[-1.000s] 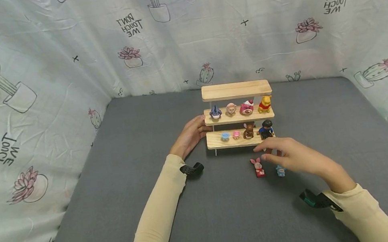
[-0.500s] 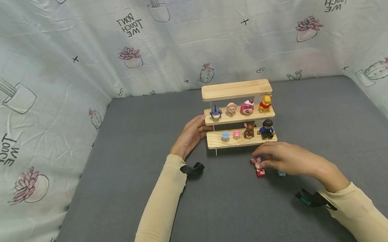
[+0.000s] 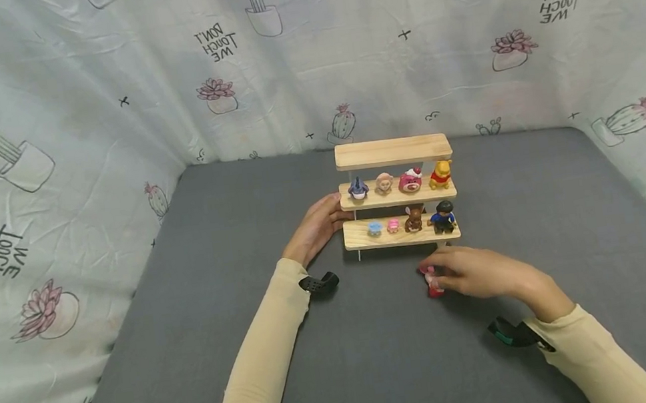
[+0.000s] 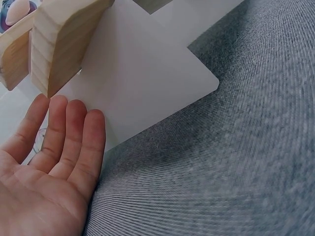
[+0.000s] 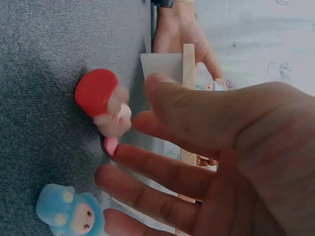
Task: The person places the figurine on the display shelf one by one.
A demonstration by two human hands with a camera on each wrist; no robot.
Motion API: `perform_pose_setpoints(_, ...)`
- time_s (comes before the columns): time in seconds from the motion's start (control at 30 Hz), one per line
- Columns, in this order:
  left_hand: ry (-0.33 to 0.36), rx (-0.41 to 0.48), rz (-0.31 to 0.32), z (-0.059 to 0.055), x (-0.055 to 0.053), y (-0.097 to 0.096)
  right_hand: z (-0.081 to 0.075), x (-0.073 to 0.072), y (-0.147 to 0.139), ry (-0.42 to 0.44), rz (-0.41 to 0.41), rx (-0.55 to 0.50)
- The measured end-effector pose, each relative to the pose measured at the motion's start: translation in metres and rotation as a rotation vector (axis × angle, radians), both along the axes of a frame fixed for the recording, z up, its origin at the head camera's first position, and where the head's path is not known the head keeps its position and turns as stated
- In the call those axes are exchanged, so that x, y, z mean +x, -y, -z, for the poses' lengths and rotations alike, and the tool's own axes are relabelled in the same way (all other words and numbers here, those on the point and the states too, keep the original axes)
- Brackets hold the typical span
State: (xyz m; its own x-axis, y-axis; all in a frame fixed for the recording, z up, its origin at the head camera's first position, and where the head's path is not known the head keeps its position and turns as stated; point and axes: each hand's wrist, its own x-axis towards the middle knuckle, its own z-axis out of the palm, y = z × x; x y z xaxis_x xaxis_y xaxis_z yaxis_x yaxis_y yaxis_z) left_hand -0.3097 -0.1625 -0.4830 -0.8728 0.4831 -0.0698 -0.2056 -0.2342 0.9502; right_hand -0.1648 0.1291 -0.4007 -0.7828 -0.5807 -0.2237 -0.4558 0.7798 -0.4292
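Observation:
A three-tier wooden shelf (image 3: 392, 151) stands on the grey table. My left hand (image 3: 317, 229) lies against its left side, fingers extended, with fingertips by the plank end and the white side panel (image 4: 142, 73) in the left wrist view. My right hand (image 3: 479, 271) reaches over a small pink piglet figurine (image 3: 434, 290) with a red base in front of the shelf. In the right wrist view a fingertip meets the piglet's pink ear, and the thumb is apart from it. A blue hooded figurine (image 5: 74, 209) stands near those fingers; the hand hides it in the head view.
The middle tier holds a donkey figurine (image 3: 358, 189), a sheep-like one, a pink bear and a yellow bear (image 3: 440, 175). On the bottom tier are blue and pink pieces, a brown mouse-like figurine (image 3: 413, 218) and a dark-haired figure (image 3: 443, 218). A printed curtain (image 3: 306, 62) hangs behind.
My right hand has moved down and slightly left onto the piglet figurine, covering the blue figurine in the head view. The piglet has shifted or tilted slightly. The left hand stays put.

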Motion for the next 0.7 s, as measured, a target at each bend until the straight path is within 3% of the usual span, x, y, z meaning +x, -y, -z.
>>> perform_pose_setpoints(0.33, -0.006, -0.009, 0.0, 0.0014, -0.0003, -0.0011, 0.0029, 0.001, 0.0014, -0.049, 0.016, 0.044)
perform_pose_setpoints(0.7, 0.005, -0.033, -0.016, -0.0004, -0.0001, -0.0024, 0.0036, 0.0006, 0.0008, -0.023, 0.062, 0.024)
